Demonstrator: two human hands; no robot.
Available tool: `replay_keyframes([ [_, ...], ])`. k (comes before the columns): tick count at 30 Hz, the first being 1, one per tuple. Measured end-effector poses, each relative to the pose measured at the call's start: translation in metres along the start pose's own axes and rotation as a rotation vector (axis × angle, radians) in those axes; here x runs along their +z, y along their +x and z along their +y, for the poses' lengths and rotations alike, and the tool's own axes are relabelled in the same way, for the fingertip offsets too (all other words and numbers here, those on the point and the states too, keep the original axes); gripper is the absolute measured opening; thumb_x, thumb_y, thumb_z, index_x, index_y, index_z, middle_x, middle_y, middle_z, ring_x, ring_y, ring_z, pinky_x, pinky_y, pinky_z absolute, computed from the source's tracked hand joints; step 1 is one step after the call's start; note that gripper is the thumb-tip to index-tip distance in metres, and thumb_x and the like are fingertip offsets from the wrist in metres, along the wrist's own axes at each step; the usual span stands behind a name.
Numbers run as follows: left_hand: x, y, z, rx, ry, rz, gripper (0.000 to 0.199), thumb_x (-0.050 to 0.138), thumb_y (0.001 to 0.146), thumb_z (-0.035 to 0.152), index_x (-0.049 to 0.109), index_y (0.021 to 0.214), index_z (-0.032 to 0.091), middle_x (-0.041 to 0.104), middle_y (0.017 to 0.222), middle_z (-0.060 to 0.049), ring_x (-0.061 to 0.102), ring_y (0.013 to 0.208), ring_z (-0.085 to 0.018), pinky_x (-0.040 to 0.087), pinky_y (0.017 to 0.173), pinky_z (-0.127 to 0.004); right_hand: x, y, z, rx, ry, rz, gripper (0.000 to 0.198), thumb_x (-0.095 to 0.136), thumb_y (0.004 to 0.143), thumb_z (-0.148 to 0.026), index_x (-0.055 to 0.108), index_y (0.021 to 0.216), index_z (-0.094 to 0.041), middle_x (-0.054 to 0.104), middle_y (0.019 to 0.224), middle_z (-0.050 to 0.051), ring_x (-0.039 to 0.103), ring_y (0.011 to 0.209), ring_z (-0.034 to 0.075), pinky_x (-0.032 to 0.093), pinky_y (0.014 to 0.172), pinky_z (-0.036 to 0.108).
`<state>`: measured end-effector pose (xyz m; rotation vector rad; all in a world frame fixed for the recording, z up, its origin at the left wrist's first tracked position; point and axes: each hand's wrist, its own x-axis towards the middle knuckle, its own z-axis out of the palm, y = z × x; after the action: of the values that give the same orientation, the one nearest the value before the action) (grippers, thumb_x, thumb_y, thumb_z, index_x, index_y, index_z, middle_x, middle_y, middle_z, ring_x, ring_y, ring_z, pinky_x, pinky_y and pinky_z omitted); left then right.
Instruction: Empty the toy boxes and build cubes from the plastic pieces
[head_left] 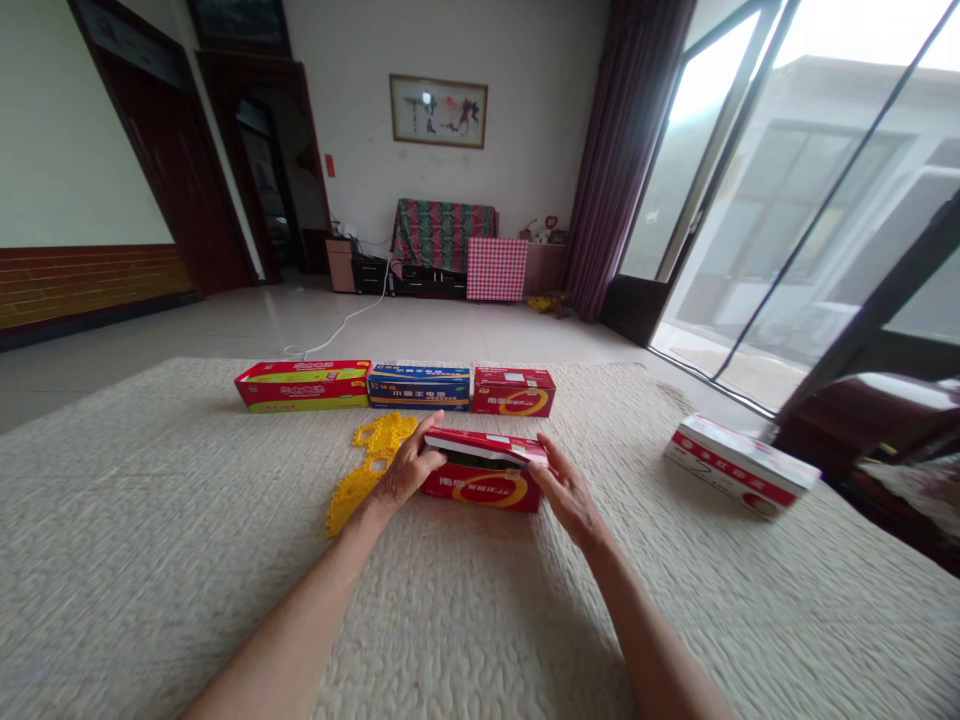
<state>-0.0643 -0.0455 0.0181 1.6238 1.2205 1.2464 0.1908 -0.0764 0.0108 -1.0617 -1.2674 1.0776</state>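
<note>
The left hand [409,470] and right hand [568,492] grasp opposite ends of a red carton [487,491] — thumbs at the front, a dark gap showing beneath the lid's front edge. The carton is positioned short of the far edge of the quilted cover [465,610], with yellow openwork pieces [351,490] beside the left hand. Along the far edge: a red-and-green carton [304,386], a blue carton [419,388] and a second red carton [514,391].

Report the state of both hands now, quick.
Left hand: closed on the left end of the nearest red box, thumb toward the front.
Right hand: closed on that box's right end.
</note>
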Motion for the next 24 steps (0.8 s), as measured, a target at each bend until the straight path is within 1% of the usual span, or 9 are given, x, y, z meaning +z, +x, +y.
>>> replay_keyframes([
  [2,-0.001,-0.001,0.001,0.015,-0.002,-0.018,0.072,0.055,0.073,0.023,0.042,0.144,0.020,0.056,0.137,-0.005,0.052,0.121,-0.025,0.041,0.105,-0.038,-0.002,0.002,0.004,-0.033,-0.108,0.008,0.072,0.064,0.077,-0.059,0.048,0.136,-0.020,0.060,0.129,0.012,0.059,0.115,0.029,0.051,0.093,0.043],
  [5,-0.002,-0.002,0.006,0.017,-0.003,-0.042,0.075,0.056,0.072,0.023,0.038,0.146,0.019,0.048,0.145,-0.005,0.041,0.134,-0.026,0.033,0.113,-0.039,-0.004,0.004,0.008,-0.066,-0.228,0.029,0.068,0.059,0.080,-0.059,0.049,0.134,-0.019,0.064,0.122,0.014,0.063,0.107,0.030,0.055,0.085,0.043],
  [7,-0.003,-0.003,0.010,0.020,0.003,-0.056,0.077,0.055,0.072,0.022,0.036,0.147,0.019,0.045,0.148,-0.005,0.035,0.139,-0.026,0.028,0.116,-0.039,-0.004,0.003,0.009,-0.076,-0.268,0.044,0.066,0.058,0.080,-0.059,0.049,0.131,-0.019,0.065,0.118,0.014,0.065,0.104,0.030,0.057,0.080,0.041],
  [9,-0.003,-0.003,0.013,0.032,0.020,-0.073,0.078,0.055,0.072,0.021,0.035,0.147,0.019,0.043,0.149,-0.005,0.032,0.141,-0.027,0.026,0.117,-0.040,-0.003,0.003,0.009,-0.085,-0.275,0.056,0.063,0.058,0.080,-0.058,0.050,0.128,-0.019,0.065,0.118,0.014,0.065,0.104,0.030,0.057,0.077,0.039],
  [15,-0.004,-0.004,0.013,0.069,0.042,-0.101,0.079,0.054,0.071,0.019,0.034,0.148,0.020,0.040,0.151,-0.004,0.029,0.142,-0.027,0.022,0.119,-0.041,0.000,0.000,0.001,-0.068,-0.254,0.104,0.061,0.060,0.076,-0.058,0.054,0.122,-0.019,0.067,0.115,0.014,0.065,0.103,0.029,0.057,0.072,0.035],
  [17,-0.003,-0.004,0.014,0.068,0.032,-0.107,0.078,0.054,0.071,0.018,0.035,0.147,0.020,0.043,0.149,-0.004,0.031,0.141,-0.026,0.022,0.118,-0.041,0.000,0.000,-0.002,-0.058,-0.260,0.121,0.061,0.061,0.074,-0.059,0.055,0.120,-0.019,0.068,0.111,0.013,0.066,0.100,0.029,0.057,0.070,0.034],
  [21,-0.002,-0.005,0.016,0.021,-0.018,-0.145,0.076,0.052,0.073,0.018,0.034,0.147,0.020,0.053,0.139,-0.006,0.043,0.132,-0.026,0.031,0.114,-0.042,0.001,-0.001,-0.007,-0.069,-0.324,0.176,0.059,0.061,0.073,-0.060,0.060,0.115,-0.018,0.070,0.101,0.011,0.067,0.091,0.027,0.054,0.067,0.033],
  [24,0.000,-0.006,0.018,0.041,-0.013,-0.116,0.078,0.055,0.071,0.017,0.036,0.147,0.020,0.054,0.138,-0.006,0.041,0.133,-0.027,0.029,0.114,-0.041,0.000,0.000,-0.009,-0.117,-0.366,0.204,0.053,0.056,0.078,-0.061,0.063,0.107,-0.017,0.070,0.090,0.009,0.066,0.081,0.024,0.051,0.066,0.032],
])
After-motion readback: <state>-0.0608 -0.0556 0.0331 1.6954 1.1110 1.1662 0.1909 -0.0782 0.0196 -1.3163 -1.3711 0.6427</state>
